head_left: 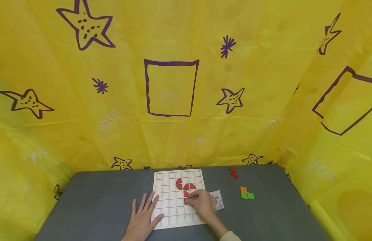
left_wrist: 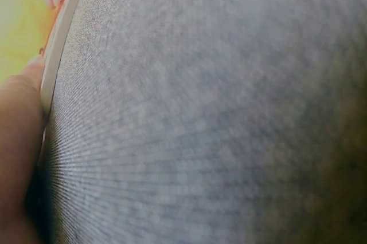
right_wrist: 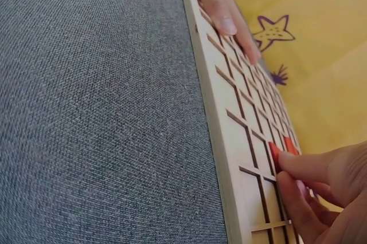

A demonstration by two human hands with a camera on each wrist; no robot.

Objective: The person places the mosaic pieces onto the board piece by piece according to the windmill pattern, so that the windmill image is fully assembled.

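Pinching a red piece [right_wrist: 274,152] between thumb and fingers of the right hand [head_left: 201,202], low at the right-of-centre cells of the board [head_left: 171,219], nearer than the other red pieces [head_left: 178,184]. Touching the board's left side with the left hand [head_left: 142,216], fingers straight and spread, thumb over the edge cells. Could catch on a grid line and sit tilted rather than flat, from being lowered slightly off its cell. Could also nudge the adjoining red out of place, from crowding by the same fingertips. Might turn or slide the whole board on the desk [head_left: 98,201], from uneven pressure between the two hands. Might drag the card [head_left: 216,200] too, just beside the board's right edge and partly hidden by the right hand, through a careless sweep of the wrist. Hard to judge the pointing of the held piece, with much of it behind the thumb. Showing only a narrow strip, apparently tilted up in the right wrist view and running roughly near-to-far in the head view. Probably a quarter-round, judging by the others, hence without a strong long axis; cannot tell the facing of its corner.
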